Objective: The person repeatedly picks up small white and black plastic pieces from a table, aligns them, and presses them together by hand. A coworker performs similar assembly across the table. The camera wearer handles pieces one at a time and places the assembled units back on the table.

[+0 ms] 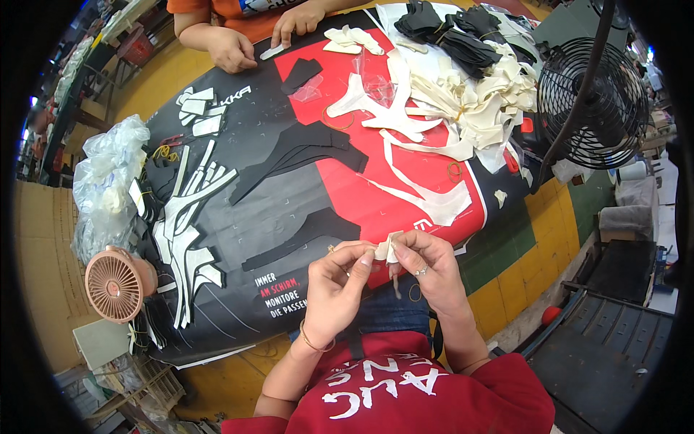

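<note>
Between my two hands is a small cream fabric piece (387, 249), held up at the near edge of the table. My left hand (337, 283) pinches its left side with thumb and forefinger. On the other side, my right hand (432, 265), with a ring on one finger, grips it the same way. A narrow greyish strip hangs below the fabric; what it belongs to I cannot make out. Just beyond my hands lie a black cut fabric piece (312, 233) and a white, branching cut piece (442, 205).
A black-and-red sheet (238, 249) covers the table. White cut strips (189, 235), a plastic bag (108, 184) and a small pink fan (119, 283) line the left. Cream fabric (481, 105) and a black fan (593, 101) stand right. Opposite, another person's hands (231, 49) rest near the edge.
</note>
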A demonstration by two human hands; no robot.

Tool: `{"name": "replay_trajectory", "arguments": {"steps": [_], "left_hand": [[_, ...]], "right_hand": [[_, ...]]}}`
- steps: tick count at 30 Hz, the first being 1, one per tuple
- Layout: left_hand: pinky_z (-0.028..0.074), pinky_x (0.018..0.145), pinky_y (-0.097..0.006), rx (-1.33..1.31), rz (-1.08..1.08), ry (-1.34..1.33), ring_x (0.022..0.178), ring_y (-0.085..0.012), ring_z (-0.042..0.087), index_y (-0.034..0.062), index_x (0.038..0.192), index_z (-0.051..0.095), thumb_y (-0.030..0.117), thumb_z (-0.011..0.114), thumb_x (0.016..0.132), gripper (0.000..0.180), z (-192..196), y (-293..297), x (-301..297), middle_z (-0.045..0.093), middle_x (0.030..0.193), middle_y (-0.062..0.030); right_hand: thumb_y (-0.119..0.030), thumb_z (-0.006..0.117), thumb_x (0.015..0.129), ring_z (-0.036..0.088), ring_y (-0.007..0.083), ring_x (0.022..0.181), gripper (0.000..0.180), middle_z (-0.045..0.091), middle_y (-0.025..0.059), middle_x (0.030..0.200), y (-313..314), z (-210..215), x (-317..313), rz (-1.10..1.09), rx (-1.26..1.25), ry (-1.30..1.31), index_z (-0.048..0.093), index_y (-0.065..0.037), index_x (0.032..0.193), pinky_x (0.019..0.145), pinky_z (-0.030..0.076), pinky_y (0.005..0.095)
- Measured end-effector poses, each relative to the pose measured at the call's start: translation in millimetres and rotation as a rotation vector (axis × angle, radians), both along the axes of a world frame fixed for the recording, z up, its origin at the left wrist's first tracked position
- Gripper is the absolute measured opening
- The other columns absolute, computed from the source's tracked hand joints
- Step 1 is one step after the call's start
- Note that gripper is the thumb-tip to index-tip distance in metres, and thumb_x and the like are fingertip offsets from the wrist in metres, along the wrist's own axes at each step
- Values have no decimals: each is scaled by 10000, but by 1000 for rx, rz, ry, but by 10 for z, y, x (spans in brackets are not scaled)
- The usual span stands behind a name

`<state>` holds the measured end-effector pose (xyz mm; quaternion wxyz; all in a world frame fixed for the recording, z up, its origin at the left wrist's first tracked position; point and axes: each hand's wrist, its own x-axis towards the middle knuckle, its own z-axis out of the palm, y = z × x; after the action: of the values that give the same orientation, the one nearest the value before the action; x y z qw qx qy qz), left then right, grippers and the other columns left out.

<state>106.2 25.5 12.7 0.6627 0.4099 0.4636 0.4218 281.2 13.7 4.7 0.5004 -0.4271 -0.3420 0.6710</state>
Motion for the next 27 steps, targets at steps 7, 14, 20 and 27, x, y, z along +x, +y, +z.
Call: {"name": "replay_trajectory", "arguments": {"steps": [7,14,20,27], "left_hand": [[518,795,-239,100,117,13,926,-115,631,-84,1075,700,7,624,978,153,-34,5,40,627,1120,-110],[530,798,-247,284,115,200,927,-121,642,-72,1068,706,2,645,958,146,-3,-48,89,641,1105,-108],[535,806,-267,230,126,156,935,-131,650,-69,1055,687,25,623,976,138,-23,-54,86,668,1034,-107],[550,854,-329,14,164,-138,967,-172,658,-43,1089,598,150,485,1068,225,-5,96,-115,666,1057,-108]], "right_hand": [[-95,679,964,676,104,809,157,720,70,927,-40,48,-94,-79,123,-363,681,32,1055,733,537,250],[-102,701,941,675,108,778,149,725,75,882,-49,45,-114,-95,207,-456,700,21,1026,701,534,271],[-67,669,940,645,107,789,125,694,82,875,-69,66,-59,-49,178,-455,681,35,1012,717,520,271],[-66,613,960,616,106,830,139,668,76,916,-38,129,113,-42,214,-263,661,58,999,745,495,263]]}}
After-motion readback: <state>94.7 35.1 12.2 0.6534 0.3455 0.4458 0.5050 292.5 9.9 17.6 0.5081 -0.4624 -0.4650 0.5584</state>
